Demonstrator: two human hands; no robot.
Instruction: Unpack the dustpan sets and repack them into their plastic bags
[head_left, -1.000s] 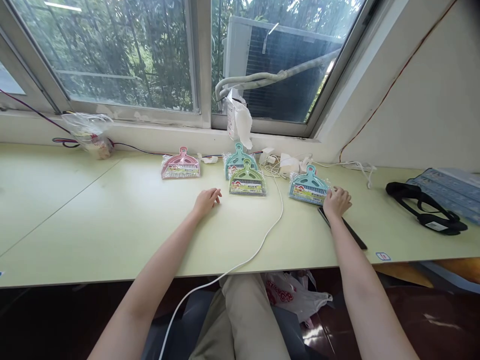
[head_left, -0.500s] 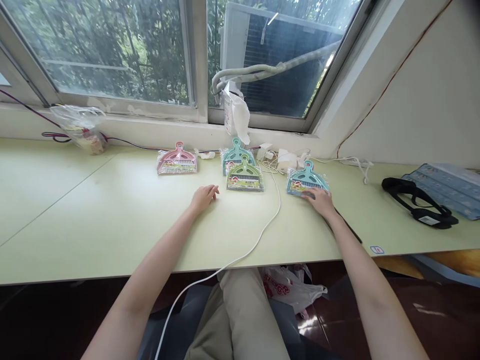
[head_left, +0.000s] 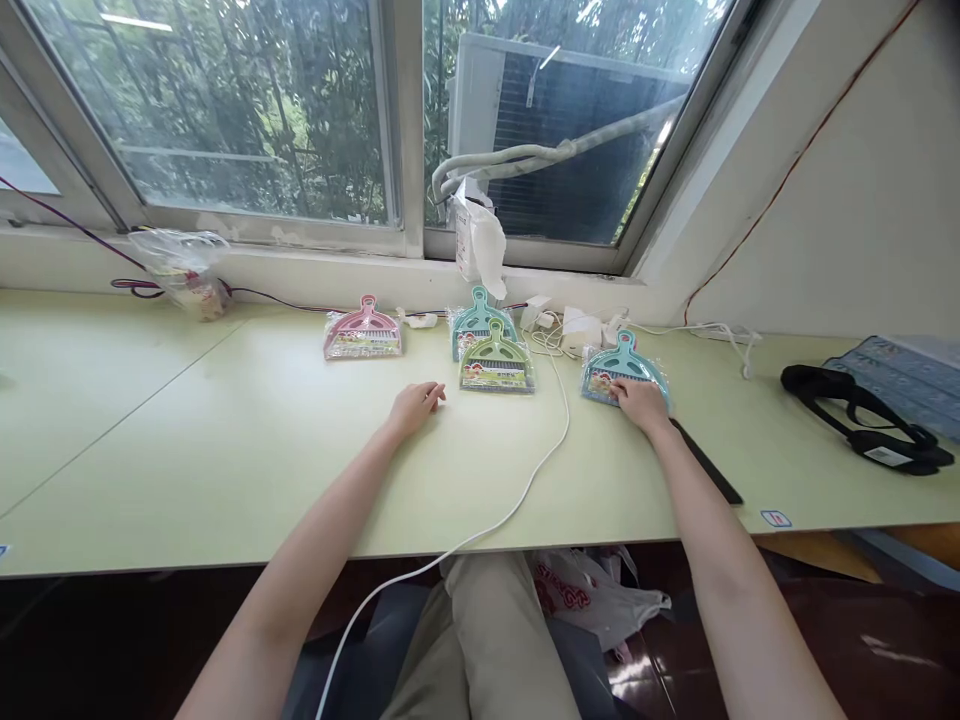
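My right hand [head_left: 642, 403] is closed on the lower edge of a light-blue dustpan and brush set [head_left: 625, 362] in clear wrapping, which lies on the table and is partly covered by the fingers. My left hand [head_left: 417, 408] rests on the tabletop with loosely bent fingers and holds nothing. Just right of and beyond it is a wrapped green dustpan and brush set [head_left: 496, 362]. A teal dustpan and brush set [head_left: 475, 315] sits behind the green one, partly hidden by it. Farther left lies a pink dustpan and brush set [head_left: 365, 330].
A white cable [head_left: 525, 492] runs across the table [head_left: 225, 470] between my arms and over its front edge. White adapters [head_left: 581, 328] and a tissue pack [head_left: 478, 240] are near the window. Right are a dark strip [head_left: 706, 462] and a black strapped device [head_left: 866, 425]; left, a plastic bag [head_left: 187, 275].
My right hand's fingers have drawn in from lying stretched over the blue set to a closed grip at its edge. The whole view has shifted slightly; my left hand stays on the table.
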